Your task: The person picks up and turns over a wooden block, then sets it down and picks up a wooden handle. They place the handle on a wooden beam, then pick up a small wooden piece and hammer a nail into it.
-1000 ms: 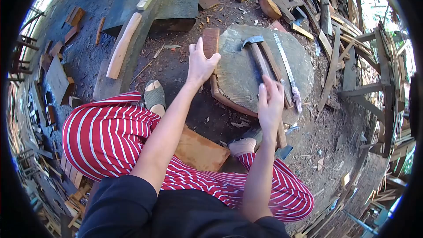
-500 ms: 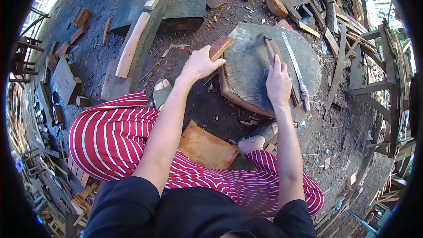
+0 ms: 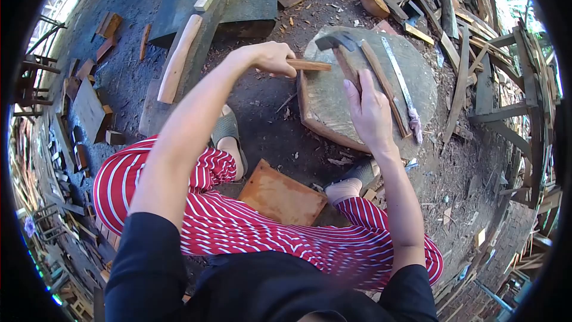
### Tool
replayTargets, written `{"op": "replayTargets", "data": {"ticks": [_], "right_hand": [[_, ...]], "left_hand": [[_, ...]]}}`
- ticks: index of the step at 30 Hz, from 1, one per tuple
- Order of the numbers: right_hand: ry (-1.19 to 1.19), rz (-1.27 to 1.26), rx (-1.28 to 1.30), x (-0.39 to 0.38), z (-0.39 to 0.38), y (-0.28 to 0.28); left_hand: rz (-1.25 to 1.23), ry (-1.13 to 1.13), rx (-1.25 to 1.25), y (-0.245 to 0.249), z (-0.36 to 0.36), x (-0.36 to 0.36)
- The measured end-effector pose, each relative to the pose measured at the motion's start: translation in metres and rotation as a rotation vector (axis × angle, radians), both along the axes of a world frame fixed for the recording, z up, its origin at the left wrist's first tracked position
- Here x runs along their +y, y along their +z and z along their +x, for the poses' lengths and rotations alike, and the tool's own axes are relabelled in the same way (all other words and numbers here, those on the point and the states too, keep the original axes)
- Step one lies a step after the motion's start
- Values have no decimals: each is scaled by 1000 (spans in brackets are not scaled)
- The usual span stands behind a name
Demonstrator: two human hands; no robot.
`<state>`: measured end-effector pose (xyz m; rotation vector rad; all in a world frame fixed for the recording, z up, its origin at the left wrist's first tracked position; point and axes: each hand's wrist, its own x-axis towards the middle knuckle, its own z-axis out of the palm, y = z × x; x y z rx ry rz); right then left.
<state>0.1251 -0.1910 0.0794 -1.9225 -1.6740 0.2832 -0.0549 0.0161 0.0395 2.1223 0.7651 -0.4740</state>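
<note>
Nearest the camera, red-and-white striped trousers (image 3: 155, 185) cover bent knees, and a flat, rust-brown board (image 3: 280, 194) lies on the dirt between the sandalled feet. Just beyond it a round, grey chopping block (image 3: 333, 104) with a rough, scored top stands on the ground, with a curved reddish plank (image 3: 307, 120) leaning against its near-left side.

The right hand (image 3: 370, 113) lies palm-down on the block over the lower end of the hatchet (image 3: 345, 62), fingers stretched along the wooden handle. Whether they close round it cannot be told. The hatchet's long axis runs away from the person, its dark iron head at the far end and tipped to the left. The right hand is the nearer one to it.

The left hand (image 3: 271, 58) is curled tight on a thin wooden slat (image 3: 310, 65), held edge-on and crosswise. Its free end reaches over the block's left rim and points at the hatchet handle, close to it but apart.

To the right, a pale stick (image 3: 381, 80) and a long, narrow blade (image 3: 398, 74) with a rag-wrapped grip lie roughly parallel to the hatchet. Farther off, a rounded pale timber (image 3: 177, 59) lies on a dark beam, and splintered offcuts (image 3: 429, 0) are heaped behind.
</note>
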Motion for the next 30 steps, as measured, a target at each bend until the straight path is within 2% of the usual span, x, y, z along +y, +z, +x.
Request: {"op": "replayTargets", "data": {"ticks": [3, 5, 8, 9, 11, 12, 13, 15, 16, 17, 18, 19, 20, 23, 27, 30], "right_hand": [[-22, 128, 19, -2, -7, 21], [-26, 174, -7, 1, -12, 14], [-41, -187, -210, 10, -7, -29], [-42, -178, -211, 14, -7, -24], [-65, -55, -48, 25, -10, -7], [-58, 98, -43, 27, -12, -1], [-63, 79, -36, 23, -16, 4], [-45, 213, -9, 24, -22, 16], [-72, 75, -13, 21, -24, 8], [-72, 78, -17, 19, -21, -6], [-54, -50, -96, 18, -17, -21], [-35, -176, -172, 21, -15, -25], [-21, -166, -174, 28, -12, -26], [-61, -116, 28, 21, -14, -22], [-82, -8, 19, 12, -12, -8], [-80, 69, -82, 4, -15, -3]], "left_hand": [[43, -28, 26, -3, 1, 6], [45, -43, 39, -4, 2, 8], [-57, 43, 79, -2, 2, 8], [-81, 55, 57, -6, 0, 8], [-25, 38, 72, -5, 1, 8], [-44, 30, 61, -7, -1, 9], [-61, 18, 43, -11, 0, 11], [-49, 12, 24, -11, 1, 12], [-54, 24, 31, -10, 1, 9], [-57, 34, 40, -8, 0, 7], [-194, 129, 65, -8, 0, 7], [-82, 72, 24, -13, 0, 3], [-53, 67, 3, -19, 1, 5], [33, 16, -25, -21, 1, 1], [159, -17, -143, -30, -3, -2], [98, -7, -95, -26, -3, 0]]}}
